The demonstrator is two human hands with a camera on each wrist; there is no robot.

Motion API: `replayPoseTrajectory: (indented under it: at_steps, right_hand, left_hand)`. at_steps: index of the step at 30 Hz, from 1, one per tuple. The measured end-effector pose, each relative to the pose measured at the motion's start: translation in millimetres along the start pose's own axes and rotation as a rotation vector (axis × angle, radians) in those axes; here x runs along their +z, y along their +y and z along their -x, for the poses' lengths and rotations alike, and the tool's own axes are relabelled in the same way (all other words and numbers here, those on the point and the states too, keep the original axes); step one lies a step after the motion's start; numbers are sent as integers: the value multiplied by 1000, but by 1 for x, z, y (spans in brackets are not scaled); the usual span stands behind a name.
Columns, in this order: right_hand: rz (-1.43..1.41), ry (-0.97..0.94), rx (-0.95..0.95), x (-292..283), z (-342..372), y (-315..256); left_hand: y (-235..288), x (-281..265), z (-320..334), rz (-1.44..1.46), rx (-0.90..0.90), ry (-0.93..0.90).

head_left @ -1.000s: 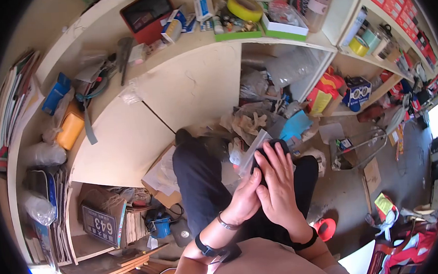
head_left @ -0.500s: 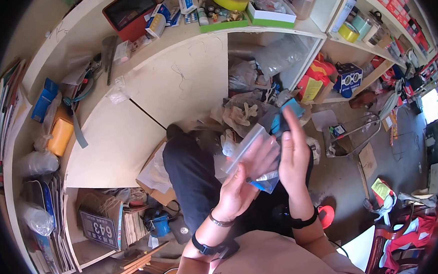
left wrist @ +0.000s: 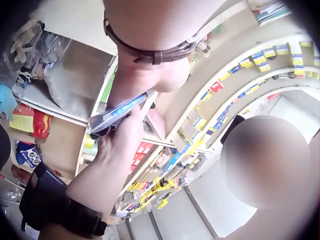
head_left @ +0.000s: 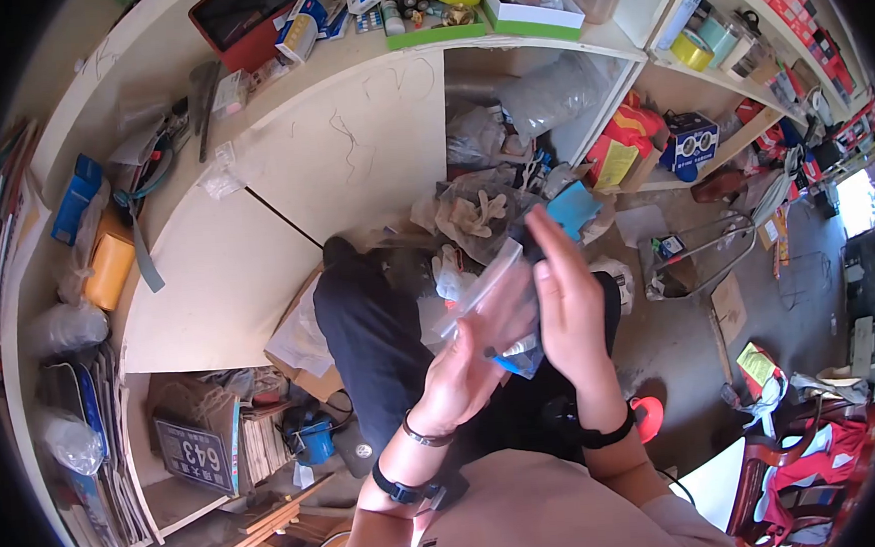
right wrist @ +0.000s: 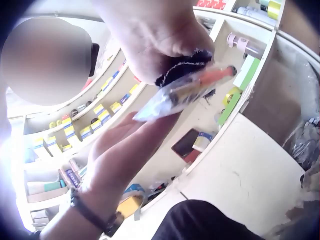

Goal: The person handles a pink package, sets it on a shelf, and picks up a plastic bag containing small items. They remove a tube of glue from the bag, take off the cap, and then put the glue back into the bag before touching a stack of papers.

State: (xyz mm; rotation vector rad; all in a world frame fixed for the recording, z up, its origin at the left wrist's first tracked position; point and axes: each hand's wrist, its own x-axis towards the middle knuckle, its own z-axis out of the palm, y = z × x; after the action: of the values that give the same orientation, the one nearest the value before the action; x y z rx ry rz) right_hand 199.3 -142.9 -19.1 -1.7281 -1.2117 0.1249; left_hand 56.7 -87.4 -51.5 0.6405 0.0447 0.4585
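Observation:
In the head view the left hand (head_left: 464, 372) holds a clear zip bag (head_left: 494, 295), its thumb at the near edge and its fingers behind the plastic. Inside the bag's lower end lies something blue. The right hand (head_left: 572, 315) stands upright against the bag's right side with straight fingers, and a dark cloth (head_left: 529, 251) shows beyond them. From the right wrist, the cloth (right wrist: 182, 67) appears against the right palm, beside the bag (right wrist: 175, 95), which shows an orange item. The left wrist view has the bag (left wrist: 117, 114) edge-on between both hands.
A curved shelf (head_left: 317, 100) with boxes and tape runs across the top. Crumpled plastic (head_left: 474, 211) and a blue sheet (head_left: 574, 210) lie beyond the knees. At right on the floor are a metal frame (head_left: 704, 282) and a red bowl (head_left: 648, 418).
The hands, earlier laid together over the dark cloth, have parted, uncovering the bag. The right hand has turned edge-up, then shifted slightly left. The head view has also shifted.

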Motion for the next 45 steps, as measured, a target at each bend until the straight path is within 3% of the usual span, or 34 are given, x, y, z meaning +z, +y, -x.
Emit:
replayPoseTrajectory:
  at_steps: [3, 5, 9, 15, 19, 20, 21, 23, 25, 27, 31, 33, 34, 37, 39, 41, 45]
  right_hand:
    - [-94, 168, 19, -12, 3, 6]
    - [-87, 146, -50, -15, 12, -10]
    - [30, -224, -258, 4, 34, -26]
    - [94, -69, -221, 7, 27, -10]
    - [73, 74, 35, 1, 21, 14]
    - [-271, 99, 404, -2, 25, 12]
    - [-309, 105, 406, -6, 31, 34]
    - [-786, 316, 706, -2, 41, 36]
    - [-1065, 165, 738, -3, 48, 33]
    - [-1124, 122, 782, -2, 55, 41]
    - [-970, 268, 676, -5, 46, 30]
    - [-729, 288, 378, -11, 46, 25]
    - [-628, 304, 334, -12, 46, 19]
    - [-368, 96, 72, -13, 50, 4]
    - [-449, -163, -52, -17, 46, -10]
    - [-698, -253, -61, -18, 51, 4]
    - [-634, 27, -40, -23, 40, -2]
  left_hand:
    - [11, 12, -5, 125, 125, 15]
    - [16, 9, -9, 129, 156, 77]
    - [16, 16, -15, 130, 166, 150]
    - [13, 11, -16, 42, 239, 88]
    - [20, 11, -12, 185, 159, 126]
    - [24, 12, -14, 243, 126, 89]
    - [26, 10, -12, 303, 99, 66]
    - [25, -2, -15, 317, 92, 23]
    - [18, -10, -19, 354, 80, 37]
    - [10, -16, -22, 303, 68, 97]
    - [-3, -30, -30, 165, 123, 370]
    - [-12, -35, -37, 221, 140, 377]
    - [-15, -36, -38, 259, 127, 389]
    - [-20, -31, -47, 320, 142, 408]
    - [-18, -27, -51, 411, 166, 383]
    - [-14, -23, -53, 450, 153, 387]
    - [-6, -15, -51, 465, 140, 238]
